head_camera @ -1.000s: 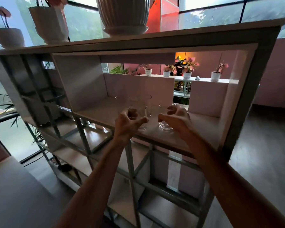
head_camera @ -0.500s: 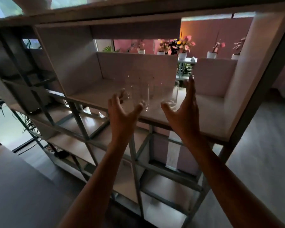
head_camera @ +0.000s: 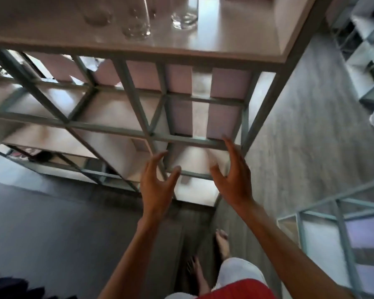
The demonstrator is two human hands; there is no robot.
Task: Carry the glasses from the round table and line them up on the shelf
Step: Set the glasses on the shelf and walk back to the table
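Along the top edge of the view, the glasses (head_camera: 136, 29) are cut off, so only their clear, thick bases show, and those are blurred. At least 3 can be counted, standing close together on the pale wooden shelf (head_camera: 225, 46) near its front edge; their rims are out of frame. Well below them, in front of the grey metal lattice (head_camera: 108, 128), the left hand (head_camera: 156, 186) and right hand (head_camera: 235, 180) hang apart, fingers spread wide, palms facing, holding nothing.

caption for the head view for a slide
Left hand and right hand open and empty below the shelf where clear glasses stand
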